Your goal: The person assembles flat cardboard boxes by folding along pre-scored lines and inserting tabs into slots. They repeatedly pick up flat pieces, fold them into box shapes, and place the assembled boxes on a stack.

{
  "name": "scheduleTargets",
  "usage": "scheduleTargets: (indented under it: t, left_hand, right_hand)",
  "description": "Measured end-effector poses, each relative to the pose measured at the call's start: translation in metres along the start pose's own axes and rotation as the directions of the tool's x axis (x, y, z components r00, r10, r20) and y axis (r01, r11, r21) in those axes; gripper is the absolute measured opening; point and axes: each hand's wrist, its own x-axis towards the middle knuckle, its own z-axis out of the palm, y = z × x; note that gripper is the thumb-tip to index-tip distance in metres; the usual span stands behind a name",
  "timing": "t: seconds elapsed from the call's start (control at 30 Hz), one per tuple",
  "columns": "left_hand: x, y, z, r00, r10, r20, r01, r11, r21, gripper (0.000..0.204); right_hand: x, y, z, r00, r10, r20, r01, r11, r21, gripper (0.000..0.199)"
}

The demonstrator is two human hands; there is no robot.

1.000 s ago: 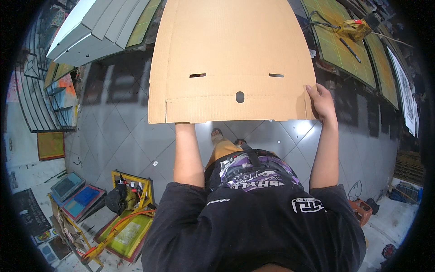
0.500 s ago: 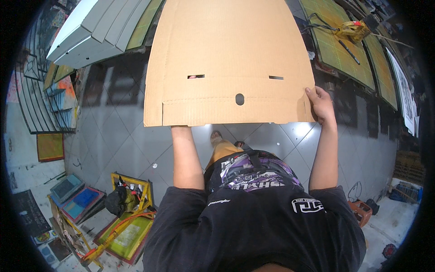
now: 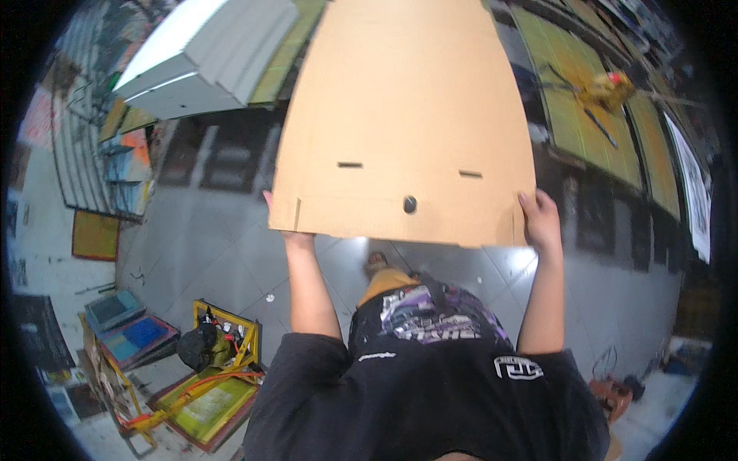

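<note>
A large brown cardboard sheet (image 3: 407, 100) stretches out in front of me, with two narrow slots and one round hole near its close edge. My right hand (image 3: 544, 221) grips its right edge near the close corner, thumb on top and the other fingers partly out of sight. Under the close left corner lies most of my left hand (image 3: 268, 198); only a fingertip shows past the left edge, and the wrist comes out below the close edge. The sheet is held up above the tiled floor between both hands.
White flat boxes or boards (image 3: 192, 69) are stacked at the far left. At the far right stand greenish-yellow framed panels (image 3: 569, 100) with a yellow tool (image 3: 607, 92) on top. A yellow metal frame (image 3: 250, 338) and a greenish screen (image 3: 211, 407) are on the floor at the lower left.
The cardboard's close edge has come nearer to me and tilted slightly, its right end lower. My left hand has shifted outward, a fingertip now showing past the left edge. The right hand keeps its grip.
</note>
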Motion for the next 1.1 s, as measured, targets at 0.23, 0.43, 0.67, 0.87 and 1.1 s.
scheduleTargets:
  t: [0.23,0.43,0.67,0.87,1.1]
  left_hand:
    - [-0.012,0.072,0.0,0.914,-0.169,0.368,0.1,0.975,0.199,0.064]
    - [0.008,0.071,0.002,0.997,-0.063,0.05,-0.003,0.59,0.808,0.059]
    - [-0.041,0.075,0.022,0.629,-0.286,0.722,-0.746,-0.483,0.459,0.067]
    - [-0.012,0.062,0.023,0.545,-0.483,0.685,-0.81,-0.513,0.283,0.062]
    - [-0.009,0.075,0.038,0.511,-0.509,0.693,-0.845,-0.447,0.294,0.056]
  right_hand:
    - [-0.017,0.021,0.006,0.995,0.048,-0.091,-0.027,0.974,0.227,0.029]
    - [-0.014,0.03,0.002,0.983,-0.174,-0.063,0.179,0.979,0.094,0.053]
    - [-0.065,-0.034,0.028,0.7,-0.609,0.373,0.691,0.448,-0.566,0.09]
    - [-0.047,-0.02,0.076,0.677,-0.489,0.55,0.692,0.17,-0.702,0.074]
    - [-0.049,-0.031,0.065,0.669,-0.493,0.556,0.715,0.222,-0.663,0.069]
